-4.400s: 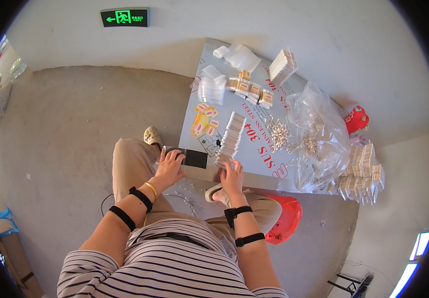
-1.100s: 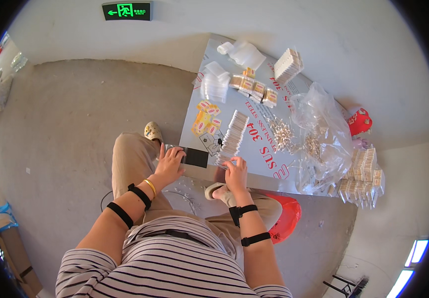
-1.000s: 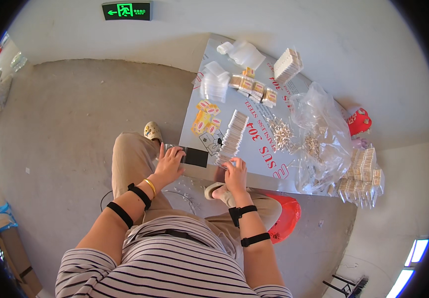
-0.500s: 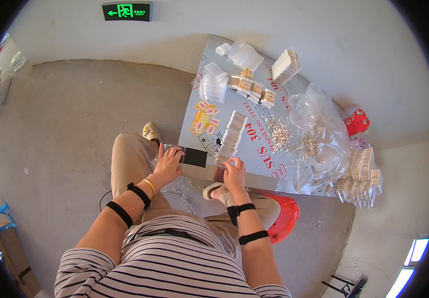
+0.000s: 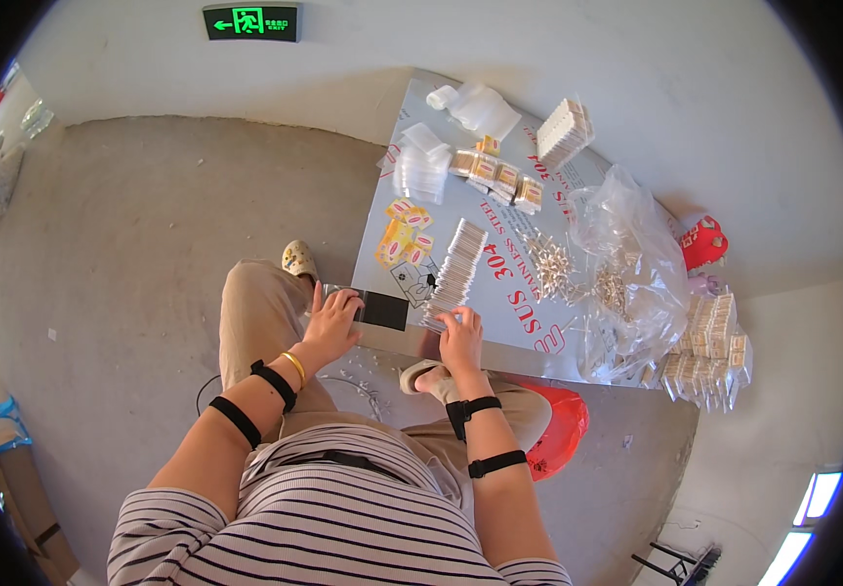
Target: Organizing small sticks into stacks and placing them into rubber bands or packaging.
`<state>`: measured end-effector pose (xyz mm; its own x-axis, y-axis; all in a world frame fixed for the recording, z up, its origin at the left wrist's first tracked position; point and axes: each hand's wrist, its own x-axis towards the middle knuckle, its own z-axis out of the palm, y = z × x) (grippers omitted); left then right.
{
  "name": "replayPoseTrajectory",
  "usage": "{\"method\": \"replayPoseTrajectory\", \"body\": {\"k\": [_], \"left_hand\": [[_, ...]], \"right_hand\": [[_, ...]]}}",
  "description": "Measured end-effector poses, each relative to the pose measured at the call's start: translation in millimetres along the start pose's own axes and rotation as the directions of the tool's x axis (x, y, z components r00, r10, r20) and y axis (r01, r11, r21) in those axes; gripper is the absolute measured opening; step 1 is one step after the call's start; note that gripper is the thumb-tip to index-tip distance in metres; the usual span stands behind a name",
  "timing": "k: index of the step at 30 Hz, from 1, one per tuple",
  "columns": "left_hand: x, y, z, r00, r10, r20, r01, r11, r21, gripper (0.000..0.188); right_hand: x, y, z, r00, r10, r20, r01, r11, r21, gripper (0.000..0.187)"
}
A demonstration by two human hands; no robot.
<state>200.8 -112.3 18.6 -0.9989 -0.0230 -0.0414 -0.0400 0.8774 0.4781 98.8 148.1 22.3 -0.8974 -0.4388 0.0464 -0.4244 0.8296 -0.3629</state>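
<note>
We see a steel sheet [image 5: 538, 322] on the floor. Large clear bag [image 5: 626, 264] holds small pale pieces, mouth loose. Long row of thin white packets [image 5: 455, 262] leans near the sheet's front edge; our right hand [image 5: 460, 337] touches its near end, fingers curled. Left hand [image 5: 328, 322] spread flat beside a black pad [image 5: 382, 310]. A nudge could topple the row.

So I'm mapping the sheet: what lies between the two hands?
In the head view, a small black rectangular thing lies between the left hand and right hand, on the metal sheet.
</note>
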Motion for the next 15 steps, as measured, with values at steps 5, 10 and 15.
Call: {"method": "replayPoseTrajectory", "body": {"k": [5, 10, 15], "left_hand": [[-1.0, 0.9, -1.2, 1.000, -0.004, 0.001, 0.004, 1.000, 0.006, 0.054], [-0.4, 0.7, -0.6, 1.000, -0.007, 0.002, 0.007, 1.000, 0.008, 0.055], [-0.2, -0.2, 1.1, 1.000, -0.004, -0.007, 0.004, 1.000, 0.005, 0.055]], "right_hand": [[-0.2, 0.2, 1.1, 1.000, 0.010, 0.027, -0.010, 1.000, -0.002, 0.028], [2.8, -0.5, 2.0, 1.000, 0.007, -0.009, -0.007, 1.000, 0.010, 0.030], [4.3, -0.1, 3.9, 1.000, 0.008, 0.000, -0.008, 1.000, 0.010, 0.031]]}}
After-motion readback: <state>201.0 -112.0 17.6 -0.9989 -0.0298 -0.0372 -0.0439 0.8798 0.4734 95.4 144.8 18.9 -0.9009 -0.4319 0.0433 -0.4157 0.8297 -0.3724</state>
